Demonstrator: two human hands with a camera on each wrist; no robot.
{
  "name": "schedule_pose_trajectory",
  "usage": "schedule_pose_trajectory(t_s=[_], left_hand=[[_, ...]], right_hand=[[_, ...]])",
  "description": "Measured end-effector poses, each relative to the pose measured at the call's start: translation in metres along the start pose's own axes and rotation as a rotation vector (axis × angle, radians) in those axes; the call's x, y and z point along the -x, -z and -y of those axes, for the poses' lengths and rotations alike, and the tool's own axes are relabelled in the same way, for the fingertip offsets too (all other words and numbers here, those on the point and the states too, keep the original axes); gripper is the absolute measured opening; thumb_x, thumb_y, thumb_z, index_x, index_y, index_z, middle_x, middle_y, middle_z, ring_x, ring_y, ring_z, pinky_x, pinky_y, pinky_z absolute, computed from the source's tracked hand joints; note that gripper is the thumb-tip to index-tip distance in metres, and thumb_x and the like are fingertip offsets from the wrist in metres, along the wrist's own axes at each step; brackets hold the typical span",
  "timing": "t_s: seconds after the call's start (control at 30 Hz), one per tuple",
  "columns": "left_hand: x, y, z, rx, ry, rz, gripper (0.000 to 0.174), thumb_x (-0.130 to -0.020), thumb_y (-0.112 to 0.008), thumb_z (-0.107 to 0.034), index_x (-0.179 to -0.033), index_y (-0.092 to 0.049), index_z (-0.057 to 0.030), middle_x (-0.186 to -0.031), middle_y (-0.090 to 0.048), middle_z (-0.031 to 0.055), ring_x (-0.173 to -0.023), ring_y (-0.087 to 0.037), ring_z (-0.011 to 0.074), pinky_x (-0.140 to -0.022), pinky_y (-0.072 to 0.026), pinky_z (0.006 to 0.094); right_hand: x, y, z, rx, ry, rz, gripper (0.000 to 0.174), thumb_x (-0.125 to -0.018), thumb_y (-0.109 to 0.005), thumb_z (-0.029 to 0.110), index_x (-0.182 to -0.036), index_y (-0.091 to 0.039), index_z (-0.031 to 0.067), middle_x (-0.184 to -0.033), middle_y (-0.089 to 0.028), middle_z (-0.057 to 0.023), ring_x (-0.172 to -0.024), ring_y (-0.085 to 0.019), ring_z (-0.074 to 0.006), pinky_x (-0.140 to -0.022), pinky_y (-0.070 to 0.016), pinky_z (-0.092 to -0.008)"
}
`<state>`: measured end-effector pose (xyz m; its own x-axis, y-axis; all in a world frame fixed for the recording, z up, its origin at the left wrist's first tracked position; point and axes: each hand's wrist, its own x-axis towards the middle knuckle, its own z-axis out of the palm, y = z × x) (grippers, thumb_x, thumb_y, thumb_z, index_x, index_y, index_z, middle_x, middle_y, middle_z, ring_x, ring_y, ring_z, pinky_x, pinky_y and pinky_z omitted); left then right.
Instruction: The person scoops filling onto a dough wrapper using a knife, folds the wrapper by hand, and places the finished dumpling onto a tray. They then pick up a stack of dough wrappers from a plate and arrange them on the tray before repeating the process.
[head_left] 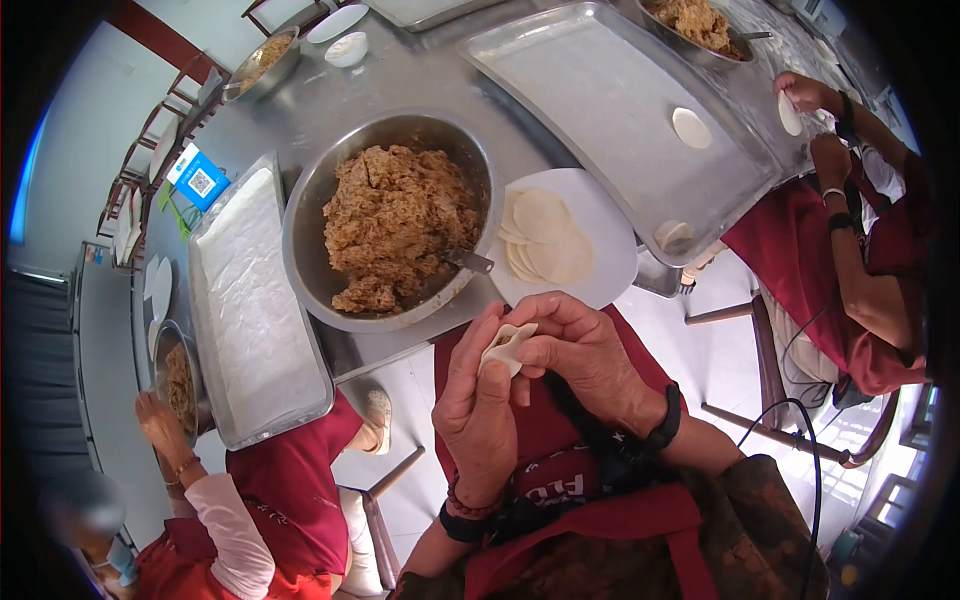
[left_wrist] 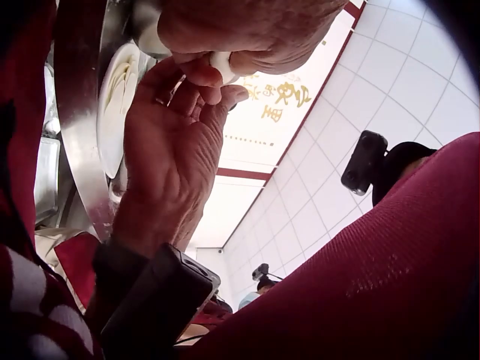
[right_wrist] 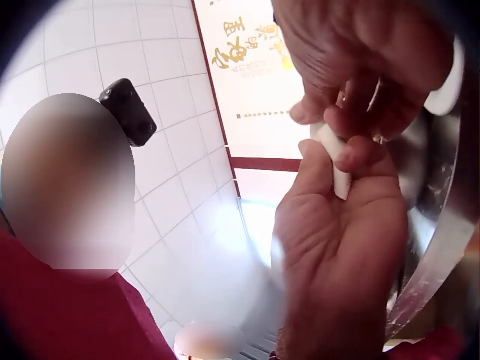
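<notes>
On the metal desk (head_left: 320,105) we see one big bowl (head_left: 312,250) of brown filling (head_left: 400,220), and just beside it a white plate (head_left: 612,240) with round wrappers (head_left: 552,248). Nearer to us, the left hand (head_left: 475,415) and the right hand (head_left: 598,362) together pinch one small, partly folded dumpling (head_left: 510,350), with some filling visible in its opening.

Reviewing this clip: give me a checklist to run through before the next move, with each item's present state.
1. Dumpling held: ok, left hand and right hand both pinch it.
2. Dumpling closed: not ok, filling shows through an opening.
3. Filling amount: cannot tell, mostly hidden.
4. Spare wrappers in view: ok, on the white plate.
5. Utensil handle accessible: ok, protruding from the mixture in the steel bowl.
</notes>
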<state>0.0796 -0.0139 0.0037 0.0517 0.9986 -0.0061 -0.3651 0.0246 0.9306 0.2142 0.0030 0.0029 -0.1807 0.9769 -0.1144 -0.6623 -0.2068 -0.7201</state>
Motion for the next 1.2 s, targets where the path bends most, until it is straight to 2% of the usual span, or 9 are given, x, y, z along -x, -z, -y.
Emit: schedule_pose_trajectory(t_s=[0.13, 0.23, 0.33, 0.43, 0.63, 0.73, 0.93, 1.03, 1.2], left_hand=[[-0.003, 0.004, 0.001, -0.198, -0.066, 0.055, 0.043, -0.1, -0.058, -0.019, -0.134, -0.053, 0.0062, -0.145, -0.047, 0.0193, -0.123, -0.055, 0.0225, -0.096, -0.0493, 0.0319], [-0.005, 0.009, 0.004, -0.283, -0.116, 0.108, 0.039, -0.099, -0.059, -0.015, -0.132, -0.056, 0.0051, -0.14, -0.052, 0.0177, -0.114, -0.06, 0.0206, -0.089, -0.0517, 0.03], [0.0, 0.009, -0.002, -0.166, 0.093, 0.114, 0.042, -0.099, -0.059, -0.013, -0.137, -0.052, 0.0043, -0.131, -0.058, 0.0153, -0.099, -0.064, 0.0175, -0.077, -0.0527, 0.0262], [0.0, 0.007, -0.005, -0.095, 0.173, 0.113, 0.05, -0.099, -0.059, -0.012, -0.143, -0.044, 0.0026, -0.122, -0.063, 0.0129, -0.087, -0.064, 0.0144, -0.068, -0.0505, 0.0228], [-0.003, 0.008, -0.005, -0.086, 0.202, 0.199, 0.054, -0.1, -0.058, -0.012, -0.148, -0.037, 0.001, -0.117, -0.064, 0.0122, -0.088, -0.065, 0.0143, -0.066, -0.0499, 0.0221], [-0.002, 0.006, 0.0, -0.058, 0.204, 0.166, 0.052, -0.1, -0.057, -0.015, -0.146, -0.039, 0.002, -0.116, -0.065, 0.0125, -0.088, -0.065, 0.0155, -0.067, -0.05, 0.0232], [0.0, 0.011, 0.0, -0.045, 0.212, 0.138, 0.048, -0.104, -0.05, -0.021, -0.143, -0.043, 0.0057, -0.12, -0.063, 0.0155, -0.09, -0.065, 0.0182, -0.071, -0.0491, 0.0264], [-0.001, 0.012, -0.004, -0.037, 0.258, 0.172, 0.049, -0.105, -0.048, -0.025, -0.14, -0.045, 0.0082, -0.126, -0.062, 0.0182, -0.091, -0.065, 0.0193, -0.071, -0.0487, 0.0273], [-0.003, 0.017, -0.005, -0.087, 0.297, 0.242, 0.058, -0.103, -0.049, -0.039, -0.135, -0.05, 0.0105, -0.127, -0.06, 0.0194, -0.09, -0.065, 0.0208, -0.07, -0.0479, 0.0281]], right_hand=[[0.0, 0.014, -0.003, 0.047, -0.031, 0.078, 0.015, -0.095, -0.063, 0.004, -0.108, -0.059, -0.0016, -0.106, -0.066, -0.0127, -0.073, -0.066, -0.0153, -0.065, -0.0599, -0.0295], [0.001, 0.012, -0.003, 0.039, 0.055, 0.041, 0.012, -0.094, -0.064, 0.002, -0.104, -0.06, -0.0022, -0.119, -0.062, -0.0154, -0.075, -0.067, -0.0162, -0.066, -0.0598, -0.0289], [0.0, 0.017, -0.006, 0.256, 0.193, 0.055, 0.012, -0.093, -0.064, 0.0, -0.104, -0.061, -0.0032, -0.13, -0.056, -0.0167, -0.079, -0.066, -0.0157, -0.065, -0.0597, -0.0288], [0.0, 0.011, 0.001, 0.229, 0.095, -0.038, 0.013, -0.093, -0.062, -0.001, -0.106, -0.064, -0.0031, -0.135, -0.053, -0.0162, -0.083, -0.066, -0.0145, -0.069, -0.0597, -0.0282], [0.003, 0.03, -0.002, 0.344, 0.086, 0.106, 0.017, -0.095, -0.058, -0.002, -0.111, -0.065, -0.0021, -0.137, -0.053, -0.014, -0.083, -0.063, -0.0117, -0.078, -0.0579, -0.0262], [0.005, 0.028, -0.004, 0.315, 0.129, 0.064, 0.017, -0.095, -0.059, 0.0, -0.111, -0.064, -0.0024, -0.134, -0.055, -0.0126, -0.083, -0.062, -0.0108, -0.076, -0.0577, -0.0263], [0.007, 0.02, 0.003, 0.083, -0.104, 0.044, 0.01, -0.095, -0.059, 0.001, -0.105, -0.061, -0.0018, -0.116, -0.062, -0.0119, -0.079, -0.063, -0.0106, -0.066, -0.0554, -0.0259], [0.007, 0.021, -0.001, 0.17, -0.037, 0.049, 0.007, -0.094, -0.061, 0.0, -0.101, -0.062, -0.0013, -0.107, -0.064, -0.0117, -0.072, -0.061, -0.0103, -0.064, -0.0541, -0.0253], [0.006, 0.031, -0.002, 0.409, 0.105, 0.11, 0.006, -0.091, -0.065, -0.001, -0.096, -0.063, -0.0008, -0.115, -0.062, -0.0135, -0.069, -0.061, -0.01, -0.068, -0.0538, -0.0252]])
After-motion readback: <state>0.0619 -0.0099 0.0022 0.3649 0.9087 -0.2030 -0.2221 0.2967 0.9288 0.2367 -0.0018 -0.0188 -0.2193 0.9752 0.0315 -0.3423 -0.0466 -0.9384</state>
